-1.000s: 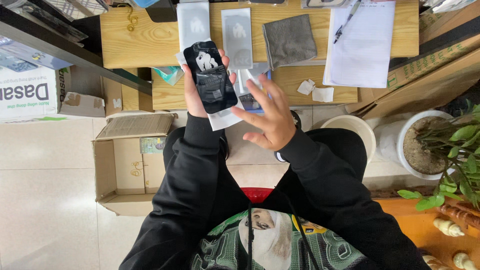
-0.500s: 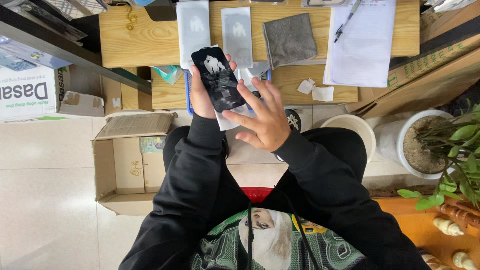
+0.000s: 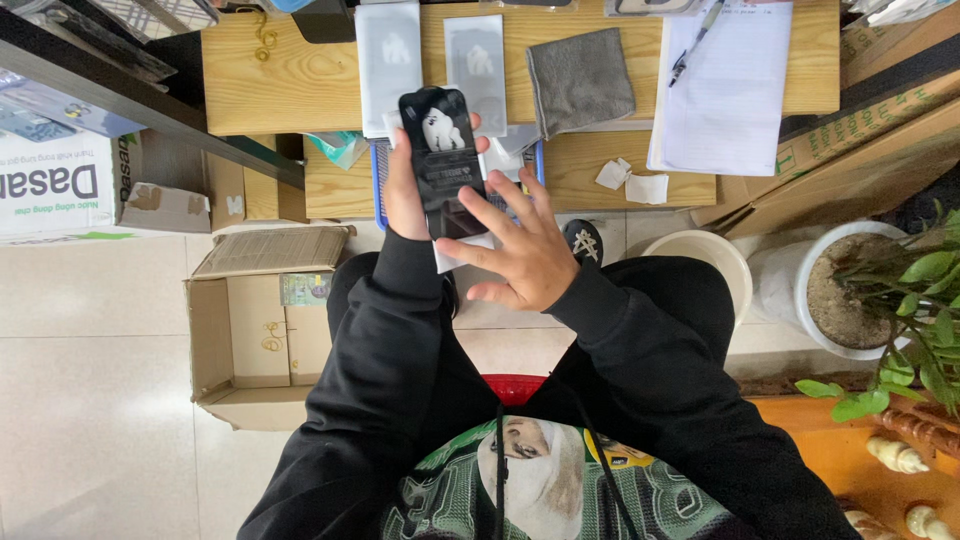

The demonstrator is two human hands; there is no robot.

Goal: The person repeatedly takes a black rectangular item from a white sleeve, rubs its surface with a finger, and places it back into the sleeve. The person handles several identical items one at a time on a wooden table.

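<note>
Your left hand (image 3: 408,190) grips a black phone-shaped slab (image 3: 447,160) upright by its long edges, held in the air above the near edge of the bench (image 3: 280,90), over a blue tray (image 3: 380,180) that juts from under it. A white sheet (image 3: 455,252) hangs beneath the slab's lower end. Your right hand (image 3: 525,255) is spread, fingertips laid on the slab's lower face and not closed round anything.

Risks, as judged: the slab is held by one hand only, clear of any support; a slackened grip would drop it past the bench edge to the tiled floor (image 3: 90,380) or into the open cardboard box (image 3: 255,330). Pressure from the spread fingers may smear or shift the glossy face. The loose white sheet could slip free.

Surface: pale wood, carrying two grey flat packets (image 3: 430,60), a grey cloth (image 3: 580,80) and a paper pad with a pen (image 3: 720,85) toward the right edge; small paper scraps (image 3: 630,180) lie on a lower shelf. Room: a potted plant (image 3: 880,290) and a white bucket (image 3: 700,255) stand to your right.
</note>
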